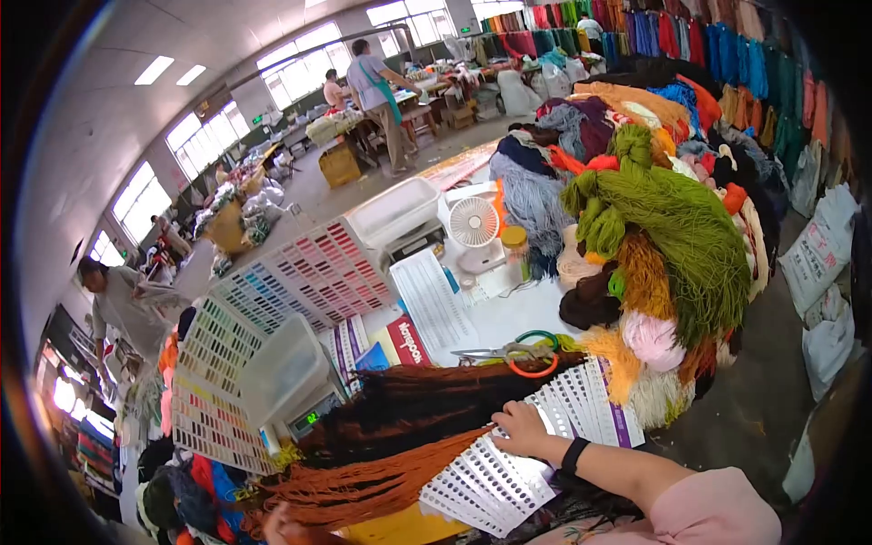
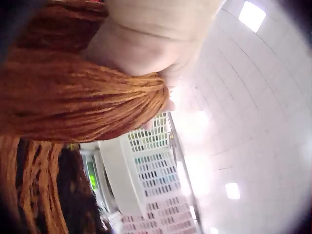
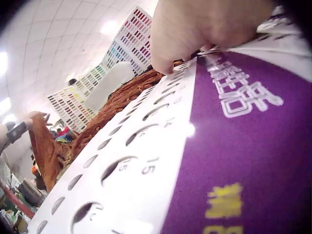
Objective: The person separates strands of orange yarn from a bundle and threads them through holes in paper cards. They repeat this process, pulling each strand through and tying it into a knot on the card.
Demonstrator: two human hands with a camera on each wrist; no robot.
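A hank of rust-brown yarn [image 1: 381, 486] stretches across the near side of the table. My left hand [image 2: 141, 44] grips its looped end, and the yarn bulges below the palm in the left wrist view. In the head view that left hand [image 1: 286, 527] is blurred at the bottom edge. My right hand [image 1: 527, 431] lies on a fan of white punched cards [image 1: 490, 481] with numbered holes. Its bent fingers [image 3: 163, 61] are at the card edge beside the yarn; I cannot tell whether they pinch it. Black yarn [image 1: 409, 409] lies just beyond the rust-brown hank.
Scissors [image 1: 518, 352] lie behind the black yarn. A colour sample board [image 1: 272, 300] stands at left, with a plastic tub [image 1: 286, 368] on a scale. A notebook [image 1: 406, 341], a small fan [image 1: 474, 221] and a big heap of yarn [image 1: 663, 209] fill the back and right. People stand farther off.
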